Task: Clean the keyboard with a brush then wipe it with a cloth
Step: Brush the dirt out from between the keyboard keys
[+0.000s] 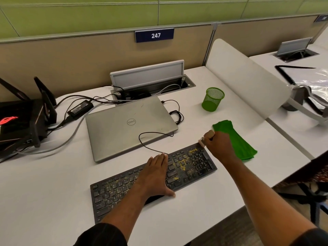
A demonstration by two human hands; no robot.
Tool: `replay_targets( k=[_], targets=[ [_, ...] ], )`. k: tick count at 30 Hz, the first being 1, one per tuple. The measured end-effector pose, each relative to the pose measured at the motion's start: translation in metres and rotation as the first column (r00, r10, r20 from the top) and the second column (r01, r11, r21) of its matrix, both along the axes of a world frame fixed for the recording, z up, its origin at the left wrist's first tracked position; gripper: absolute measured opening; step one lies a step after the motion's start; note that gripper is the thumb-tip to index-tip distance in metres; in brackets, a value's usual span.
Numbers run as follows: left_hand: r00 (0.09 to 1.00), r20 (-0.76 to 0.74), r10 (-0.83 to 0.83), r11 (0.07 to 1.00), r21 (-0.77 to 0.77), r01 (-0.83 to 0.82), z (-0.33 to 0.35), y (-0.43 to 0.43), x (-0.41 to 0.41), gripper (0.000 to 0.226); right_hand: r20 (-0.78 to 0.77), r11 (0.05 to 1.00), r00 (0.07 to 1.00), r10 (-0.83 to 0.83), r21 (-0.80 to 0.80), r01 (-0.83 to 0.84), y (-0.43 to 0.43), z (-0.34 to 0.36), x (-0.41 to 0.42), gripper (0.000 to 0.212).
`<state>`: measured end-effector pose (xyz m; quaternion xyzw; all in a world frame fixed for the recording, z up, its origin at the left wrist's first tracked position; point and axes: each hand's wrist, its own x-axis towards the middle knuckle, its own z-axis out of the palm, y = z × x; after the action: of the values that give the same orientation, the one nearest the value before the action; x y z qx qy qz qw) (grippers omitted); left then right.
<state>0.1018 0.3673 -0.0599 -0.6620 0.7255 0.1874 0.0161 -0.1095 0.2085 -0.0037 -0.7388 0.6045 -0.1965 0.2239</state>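
A black keyboard [193, 164] lies slanted on the white desk, speckled with yellow crumbs, thickest on its right half. My left hand [156, 173] rests flat on the keyboard's middle, fingers straight. My right hand [219, 141] grips a small brush [202, 142] by its light wooden handle. The brush's pale head is at the keyboard's far right corner. A folded green cloth [237, 139] lies on the desk just right of the keyboard, partly hidden behind my right hand.
A closed silver laptop [127, 126] sits behind the keyboard, with a thin black cable [147, 144] looping between them. A green mesh cup [213, 99] stands at the back right. A black router [23, 121], a power adapter [79, 108] and cables fill the left.
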Motion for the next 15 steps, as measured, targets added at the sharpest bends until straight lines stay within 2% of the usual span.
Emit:
replay_targets(
  k=[2, 4, 8, 15],
  targets=[
    [1.000, -0.002, 0.001, 1.000, 0.004, -0.001, -0.001, 0.000, 0.000, 0.141, -0.025, 1.000, 1.000, 0.012, -0.008, -0.013, 0.003, -0.001, 0.003, 0.035],
    [1.000, -0.001, 0.001, 1.000, 0.003, -0.001, -0.001, 0.000, 0.000, 0.141, -0.036, 0.999, 0.999, 0.027, -0.020, -0.027, 0.006, -0.004, 0.009, 0.034],
    [1.000, -0.002, -0.001, 1.000, -0.001, 0.001, 0.000, 0.000, 0.001, 0.141, -0.007, 0.995, 0.997, 0.078, -0.066, -0.078, 0.013, -0.002, 0.023, 0.049],
    [1.000, -0.004, 0.017, 1.000, -0.003, -0.017, -0.001, 0.004, 0.004, 0.142, 0.022, 0.997, 0.999, -0.031, -0.071, 0.032, 0.007, 0.004, 0.013, 0.041]
  ],
)
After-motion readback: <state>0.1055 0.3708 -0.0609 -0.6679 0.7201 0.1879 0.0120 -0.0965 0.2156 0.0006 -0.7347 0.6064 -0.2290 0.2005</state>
